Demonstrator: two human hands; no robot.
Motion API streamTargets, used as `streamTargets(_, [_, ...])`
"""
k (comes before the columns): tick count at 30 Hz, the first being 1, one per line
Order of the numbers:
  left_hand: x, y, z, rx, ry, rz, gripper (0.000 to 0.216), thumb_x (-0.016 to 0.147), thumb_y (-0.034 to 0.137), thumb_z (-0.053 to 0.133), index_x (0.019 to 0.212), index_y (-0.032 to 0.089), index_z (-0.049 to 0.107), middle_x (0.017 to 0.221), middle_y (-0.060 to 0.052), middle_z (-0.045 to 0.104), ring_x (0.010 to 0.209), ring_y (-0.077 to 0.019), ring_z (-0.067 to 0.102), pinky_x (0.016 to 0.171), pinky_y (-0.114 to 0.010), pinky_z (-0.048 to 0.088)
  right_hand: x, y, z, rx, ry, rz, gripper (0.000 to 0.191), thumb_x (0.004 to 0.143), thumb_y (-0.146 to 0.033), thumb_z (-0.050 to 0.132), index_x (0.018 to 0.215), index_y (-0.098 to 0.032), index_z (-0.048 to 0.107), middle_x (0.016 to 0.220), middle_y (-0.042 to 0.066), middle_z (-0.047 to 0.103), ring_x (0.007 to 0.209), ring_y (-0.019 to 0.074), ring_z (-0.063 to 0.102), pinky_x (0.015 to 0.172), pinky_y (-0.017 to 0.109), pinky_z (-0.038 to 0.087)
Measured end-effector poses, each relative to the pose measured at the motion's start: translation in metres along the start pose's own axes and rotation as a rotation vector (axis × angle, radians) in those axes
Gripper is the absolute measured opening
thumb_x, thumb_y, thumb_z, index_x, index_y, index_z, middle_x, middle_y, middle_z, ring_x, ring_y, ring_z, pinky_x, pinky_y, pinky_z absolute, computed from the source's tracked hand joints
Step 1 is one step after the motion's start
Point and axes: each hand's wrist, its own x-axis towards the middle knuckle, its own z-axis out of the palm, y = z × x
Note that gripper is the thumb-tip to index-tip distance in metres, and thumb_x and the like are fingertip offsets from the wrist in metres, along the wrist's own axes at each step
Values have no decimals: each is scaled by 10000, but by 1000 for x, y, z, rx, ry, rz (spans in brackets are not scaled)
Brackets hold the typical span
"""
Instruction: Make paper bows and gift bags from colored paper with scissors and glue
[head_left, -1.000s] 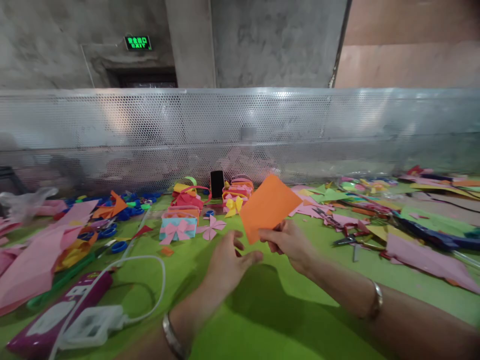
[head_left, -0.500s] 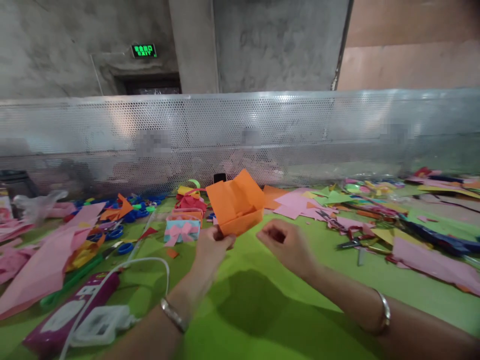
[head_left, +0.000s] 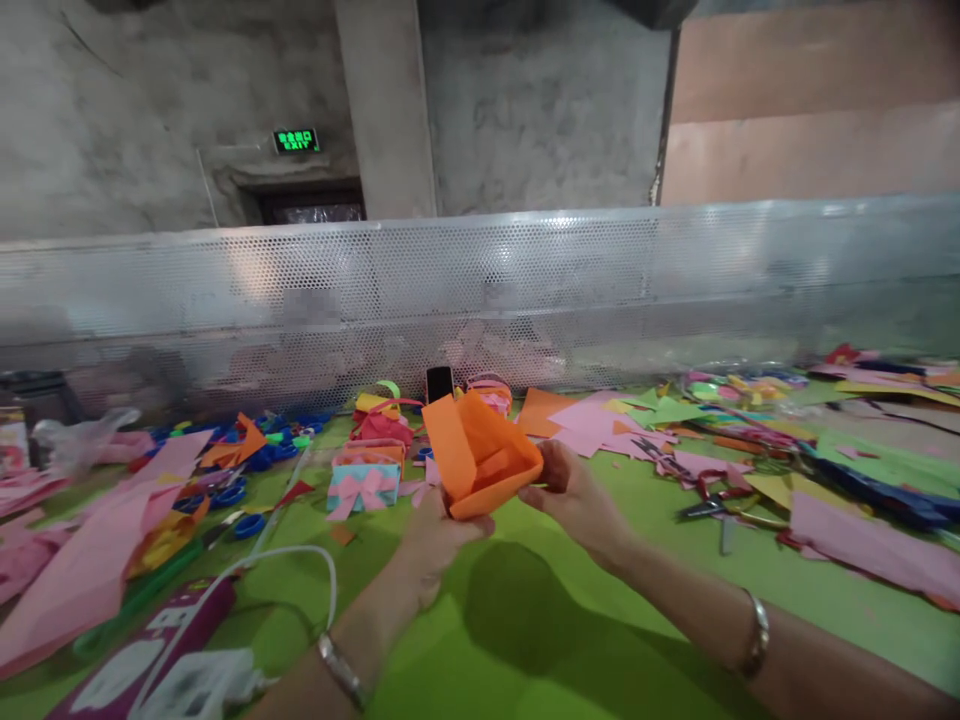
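Note:
An orange folded paper box (head_left: pixel 491 465) is held up over the green table, its inside facing me and one flap standing up on the left. My left hand (head_left: pixel 444 530) grips its lower left corner, thumb along the bottom edge. At the right corner, my right hand (head_left: pixel 574 495) pinches the box wall between thumb and fingers. Just left of the box stands a small light-blue paper box with a pink bow (head_left: pixel 364 487). Behind that are red and orange paper pieces (head_left: pixel 381 430). The fingertips behind the orange paper are hidden.
A purple power strip (head_left: pixel 176 635) with a white charger (head_left: pixel 199 685) and cable lies at lower left. Pink paper sheets (head_left: pixel 112 540) spread on the left. Scissors (head_left: pixel 705 505) and paper scraps lie on the right. A perforated metal screen (head_left: pixel 480 290) borders the table's back.
My right hand has closed on the right corner of the orange box. The box has turned and opened up, showing its inside. The camera view has tilted up slightly.

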Motion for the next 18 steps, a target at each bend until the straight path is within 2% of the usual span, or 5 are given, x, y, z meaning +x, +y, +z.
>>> streamTargets(4, [-1,0,1,-38,26,6,318,541,24,698,830,150,667,824,-39,676,737,-148,570,698,-246,431,1,4,-2,-103,-22,-35,222,626,-142,599,803,-207,481,829,10,615,777,171,591,696,306,477])
streamTargets(9, [3,-6,0,-51,34,3,253,552,59,711,795,116,674,780,-65,681,700,-156,584,713,-285,453,3,11,-4,-158,-37,-42,155,611,-155,593,741,-202,523,746,-2,622,703,169,589,640,294,476])
streamTargets(12, [6,-11,-3,-73,-5,15,259,528,81,728,781,120,686,784,-72,693,728,-194,607,741,-331,470,4,12,-5,-163,-43,-7,184,611,-184,613,794,-194,599,805,21,664,751,185,607,690,313,487])
streamTargets(15, [8,-13,-6,-79,-31,32,316,517,125,767,826,132,701,843,-86,709,788,-239,629,769,-363,474,3,10,-7,-186,-52,40,218,684,-273,606,877,-192,664,837,33,689,769,186,607,716,327,489])
streamTargets(18, [8,-13,-6,-154,-51,32,343,542,211,794,868,159,705,927,-86,713,872,-249,633,824,-394,474,2,6,-7,-203,-38,-6,211,724,-327,592,845,-194,703,888,47,675,847,193,591,738,318,489])
